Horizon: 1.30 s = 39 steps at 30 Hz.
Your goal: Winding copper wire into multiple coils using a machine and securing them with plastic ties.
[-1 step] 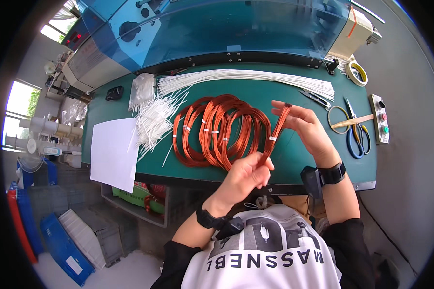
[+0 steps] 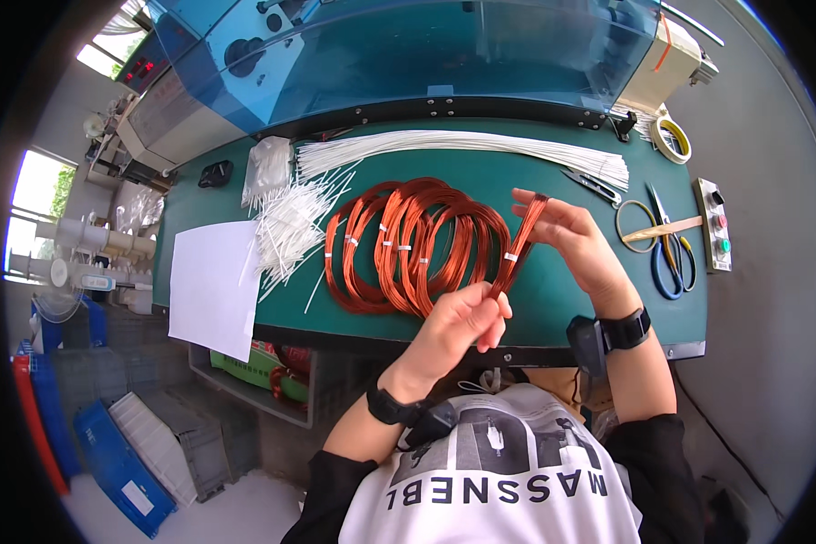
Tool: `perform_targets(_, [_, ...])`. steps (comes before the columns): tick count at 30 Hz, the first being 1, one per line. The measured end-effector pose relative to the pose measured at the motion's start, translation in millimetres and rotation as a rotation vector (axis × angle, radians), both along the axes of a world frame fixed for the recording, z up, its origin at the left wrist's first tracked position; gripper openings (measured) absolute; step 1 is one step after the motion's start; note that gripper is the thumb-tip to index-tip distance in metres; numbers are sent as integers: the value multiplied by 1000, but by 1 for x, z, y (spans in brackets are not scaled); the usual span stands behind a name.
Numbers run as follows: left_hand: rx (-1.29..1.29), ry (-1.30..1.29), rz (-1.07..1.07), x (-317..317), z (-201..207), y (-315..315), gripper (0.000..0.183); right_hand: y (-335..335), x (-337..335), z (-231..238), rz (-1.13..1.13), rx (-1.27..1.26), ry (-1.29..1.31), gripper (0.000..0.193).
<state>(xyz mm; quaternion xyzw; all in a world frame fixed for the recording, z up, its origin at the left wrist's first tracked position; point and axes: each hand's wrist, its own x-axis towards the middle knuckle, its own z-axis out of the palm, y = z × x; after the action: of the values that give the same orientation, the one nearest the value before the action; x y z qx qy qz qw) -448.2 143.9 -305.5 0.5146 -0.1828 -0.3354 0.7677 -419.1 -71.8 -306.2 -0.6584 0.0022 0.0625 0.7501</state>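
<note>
My left hand point(image 2: 461, 328) pinches the lower end of a coil of copper-coloured wire point(image 2: 516, 251) at the near side of the table. The fingers of my right hand point(image 2: 567, 234) are at the coil's top end, holding it between them; its thumb is mostly hidden. The held coil stands narrow and tilted, with a small white band round its middle. Directly left of it, a row of several similar copper wire coils point(image 2: 408, 249) leans overlapping on the green table point(image 2: 553, 317), each with white bands.
White thin tubes point(image 2: 462, 142) lie lengthwise behind the coils, with short cut pieces point(image 2: 290, 227) and a white paper sheet point(image 2: 213, 290) to the left. Snips point(image 2: 593, 186), scissors point(image 2: 669, 249), a tape roll point(image 2: 671, 139) and a button box point(image 2: 714, 225) sit right. A blue-covered machine point(image 2: 426, 59) borders the back.
My left hand has shifted very slightly left and up, along with the lower end of the held coil. My right hand is almost still.
</note>
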Motion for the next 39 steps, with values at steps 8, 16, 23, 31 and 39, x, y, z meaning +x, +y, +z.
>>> perform_targets(8, [-38,36,102,-6,-4,-4,30,-8,-41,-11,-85,127,-6,22])
perform_targets(16, [96,-274,-111,-10,-7,-31,32,19,-44,-7,-308,586,122,74])
perform_targets(23, [74,-96,-50,-14,-8,-34,31,25,-38,4,-442,360,229,69])
perform_targets(31, [198,-107,101,-19,-21,-31,41,22,-35,-26,-408,239,177,58])
perform_targets(39, [-213,200,131,-8,-44,-14,40,32,23,-34,-538,-109,-200,35])
